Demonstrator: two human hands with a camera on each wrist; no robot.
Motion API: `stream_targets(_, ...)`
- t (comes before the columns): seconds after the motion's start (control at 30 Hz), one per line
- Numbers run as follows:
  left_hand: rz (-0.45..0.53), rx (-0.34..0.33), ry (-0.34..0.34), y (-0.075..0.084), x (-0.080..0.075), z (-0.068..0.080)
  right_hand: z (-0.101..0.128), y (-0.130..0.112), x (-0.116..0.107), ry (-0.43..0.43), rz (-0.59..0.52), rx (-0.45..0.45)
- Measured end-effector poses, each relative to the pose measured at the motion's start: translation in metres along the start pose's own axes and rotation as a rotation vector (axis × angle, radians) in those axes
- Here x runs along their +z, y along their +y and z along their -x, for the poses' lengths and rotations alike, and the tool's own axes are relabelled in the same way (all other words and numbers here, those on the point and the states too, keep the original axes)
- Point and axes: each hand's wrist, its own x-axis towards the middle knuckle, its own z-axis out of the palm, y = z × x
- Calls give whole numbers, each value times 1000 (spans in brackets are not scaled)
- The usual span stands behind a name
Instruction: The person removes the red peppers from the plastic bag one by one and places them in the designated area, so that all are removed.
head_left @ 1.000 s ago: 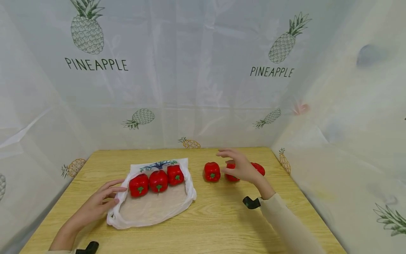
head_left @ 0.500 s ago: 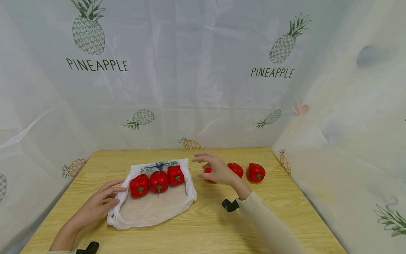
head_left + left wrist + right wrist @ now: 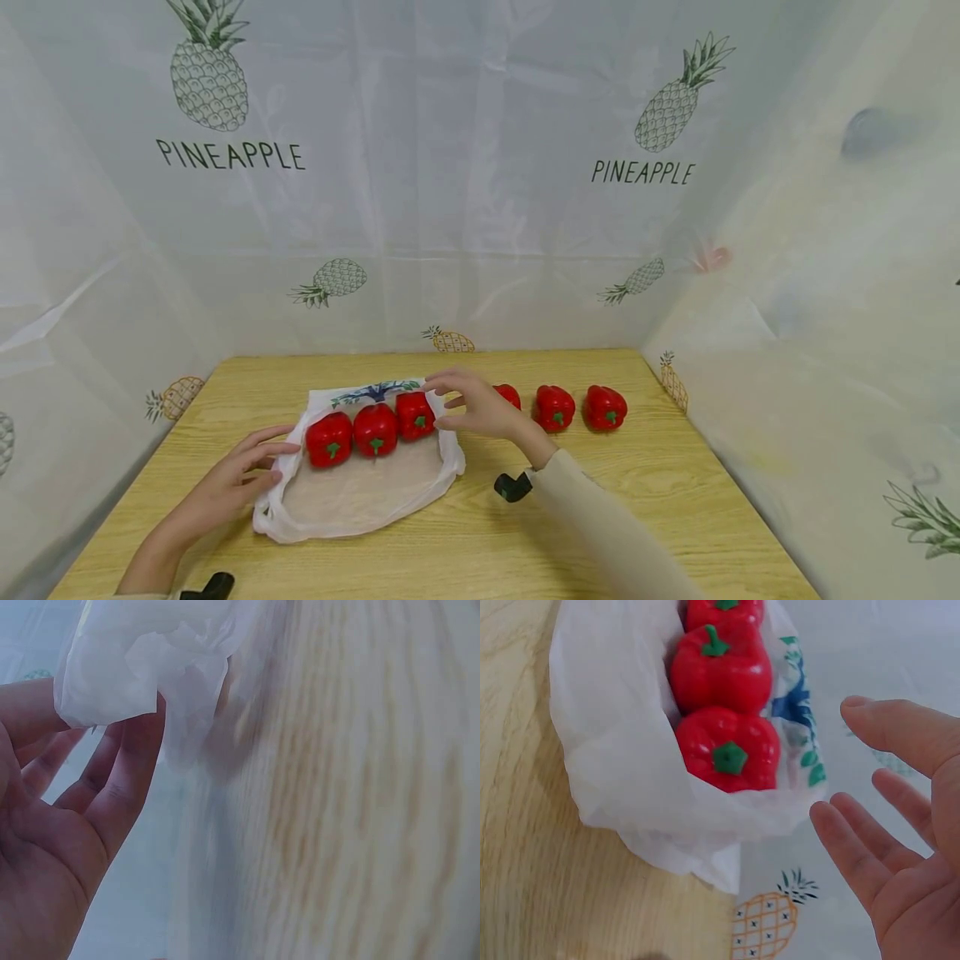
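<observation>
Bell peppers (image 3: 375, 427): glossy red plastic, smooth. Bag (image 3: 360, 500): thin, crinkled white plastic film, translucent. Bench (image 3: 525, 533): matt light wood grain. Backdrop (image 3: 480, 208): sheer printed cloth.

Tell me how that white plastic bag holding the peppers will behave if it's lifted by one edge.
The white plastic bag looks thin and crumpled, so it would likely sag limply. The three red peppers lie loose inside, so they would probably roll together toward the lowest point. The film looks smooth, perhaps slippery.
</observation>
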Motion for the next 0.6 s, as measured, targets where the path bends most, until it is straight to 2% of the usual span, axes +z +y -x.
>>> stream_targets(0.27,12,-27,-11,-2,1,-2,-10,8,10,-47,53,44)
stream_targets(0.6,3,42,3,-3,3,-2,-19,22,15,-65,110,109)
